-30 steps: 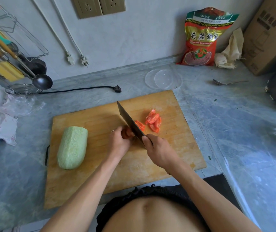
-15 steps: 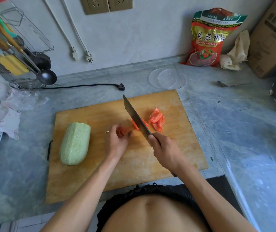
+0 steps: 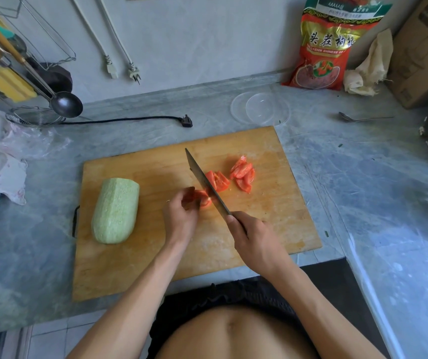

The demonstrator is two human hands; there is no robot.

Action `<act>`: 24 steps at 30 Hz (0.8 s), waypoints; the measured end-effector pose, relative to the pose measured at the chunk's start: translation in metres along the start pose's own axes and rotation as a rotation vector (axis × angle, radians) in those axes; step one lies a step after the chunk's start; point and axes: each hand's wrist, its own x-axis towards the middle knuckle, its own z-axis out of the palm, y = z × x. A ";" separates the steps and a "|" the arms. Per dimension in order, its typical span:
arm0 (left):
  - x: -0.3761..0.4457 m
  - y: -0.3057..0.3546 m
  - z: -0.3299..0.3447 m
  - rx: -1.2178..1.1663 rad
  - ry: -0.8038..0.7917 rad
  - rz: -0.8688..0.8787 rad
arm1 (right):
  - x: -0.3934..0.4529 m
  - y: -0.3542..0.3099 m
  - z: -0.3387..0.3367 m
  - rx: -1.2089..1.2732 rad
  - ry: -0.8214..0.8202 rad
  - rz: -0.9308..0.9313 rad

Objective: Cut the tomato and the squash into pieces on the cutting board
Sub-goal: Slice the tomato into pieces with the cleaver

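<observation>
Knife [image 3: 206,183] now down through tomato remnant [image 3: 202,197]; new wedge [image 3: 218,180] split off beside earlier pile [image 3: 242,174]. Left hand [image 3: 180,216] pinches remnant, right hand [image 3: 255,242] wrapped round handle. Squash [image 3: 115,211] uncut, left on cutting board [image 3: 156,268].

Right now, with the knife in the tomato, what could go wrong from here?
1. The left hand pinches the small remaining red tomato chunk right beside the steel cleaver blade; its fingertips could get nicked.
2. The chunk is small and wet; it may slip as the right hand presses.
3. The wooden cutting board reaches the counter's front edge; hard chopping might shift it. The peeled pale green squash lies uncut.
</observation>
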 end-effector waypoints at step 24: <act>-0.056 -0.005 -0.011 -0.060 0.095 -0.059 | -0.025 -0.005 0.011 0.021 -0.060 -0.009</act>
